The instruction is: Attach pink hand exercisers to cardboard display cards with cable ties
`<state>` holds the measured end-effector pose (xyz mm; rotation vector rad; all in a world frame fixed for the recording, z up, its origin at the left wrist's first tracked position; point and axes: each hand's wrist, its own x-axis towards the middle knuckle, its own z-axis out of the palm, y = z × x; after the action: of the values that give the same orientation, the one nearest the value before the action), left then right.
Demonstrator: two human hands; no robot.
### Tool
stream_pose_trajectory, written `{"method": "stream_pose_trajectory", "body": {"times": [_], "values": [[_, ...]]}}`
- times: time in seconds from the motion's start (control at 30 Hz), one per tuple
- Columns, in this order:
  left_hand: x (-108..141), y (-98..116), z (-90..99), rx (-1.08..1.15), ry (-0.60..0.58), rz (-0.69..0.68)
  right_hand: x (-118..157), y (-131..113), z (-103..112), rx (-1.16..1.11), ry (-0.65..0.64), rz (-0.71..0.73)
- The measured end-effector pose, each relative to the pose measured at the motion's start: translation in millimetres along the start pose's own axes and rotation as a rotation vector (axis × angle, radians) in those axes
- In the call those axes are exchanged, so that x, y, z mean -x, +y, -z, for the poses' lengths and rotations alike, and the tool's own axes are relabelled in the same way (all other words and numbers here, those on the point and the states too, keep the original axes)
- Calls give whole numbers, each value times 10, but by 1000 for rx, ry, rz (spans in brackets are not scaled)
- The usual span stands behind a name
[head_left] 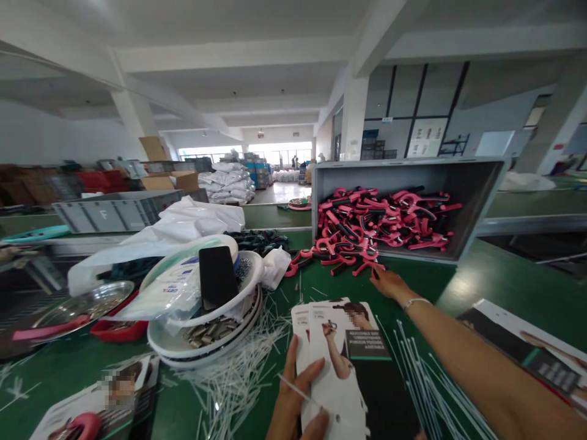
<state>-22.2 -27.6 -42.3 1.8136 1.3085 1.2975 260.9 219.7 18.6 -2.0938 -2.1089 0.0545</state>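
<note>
My left hand (288,391) is closed around a few printed packaging cards (337,360) at the lower middle, with a thin white plastic tie (296,387) lying across its fingers. The cards show a person and a hand grip. My right hand (389,284) reaches forward, its fingertips closed at the end of a pink and black hand grip strengthener (367,267). That grip lies at the front of a pile of similar grips (385,220), which spills from a grey crate (477,211) tipped on its side. Part of the right fingers is hidden.
Loose white ties (238,379) are scattered on the green table (509,275); more ties (422,379) lie under my right forearm. White bowls (183,354) with metal parts carry a phone (217,278). Cards (527,348) lie right, and carded grips (105,397) left.
</note>
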Motion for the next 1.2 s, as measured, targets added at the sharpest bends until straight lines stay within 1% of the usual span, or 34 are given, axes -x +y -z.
{"method": "stream_pose_trajectory", "body": {"times": [0.03,0.1,0.17,0.23,0.33,0.43,0.5,0.53,0.57,0.63,0.67,0.7,0.73,0.8,0.9,1.0,1.07,1.13,1.2], "values": [[-9,-19,-9,-8,-13,3,-107,-16,-84,21,-28,-13],[-26,-47,-15,-19,-23,2,-228,-84,-223,57,-66,-26],[-33,-59,-10,-24,-25,-6,-233,-142,-295,87,-75,-17],[-29,-57,-6,-24,-25,-7,-140,-141,-281,111,-58,27],[-13,-32,-7,0,-26,-13,115,-10,-105,131,10,134],[-1,12,8,31,-24,-37,385,170,191,142,108,221],[1,48,41,28,-38,-62,536,241,418,119,239,202],[1,67,63,19,-51,-79,606,248,534,54,328,153],[0,84,86,9,-72,-99,676,230,648,-63,413,85],[-3,114,129,-13,-127,-150,824,120,855,-427,529,-60],[-5,125,146,-27,-149,-176,902,29,938,-625,538,-106],[-6,133,161,-44,-164,-200,981,-81,1002,-784,533,-123],[-8,138,173,-63,-173,-224,1056,-204,1045,-893,528,-118],[-9,143,191,-111,-177,-265,1182,-462,1067,-976,521,-62],[-2,153,208,-201,-187,-316,1305,-786,989,-897,527,27],[18,187,205,-301,-175,-337,1449,-966,896,-633,601,131],[34,226,189,-361,-145,-333,1632,-1019,870,-452,609,190],[46,269,169,-403,-119,-322,1886,-1041,870,-323,558,243],[53,299,146,-415,-100,-306,2166,-1050,874,-209,468,337]]}}
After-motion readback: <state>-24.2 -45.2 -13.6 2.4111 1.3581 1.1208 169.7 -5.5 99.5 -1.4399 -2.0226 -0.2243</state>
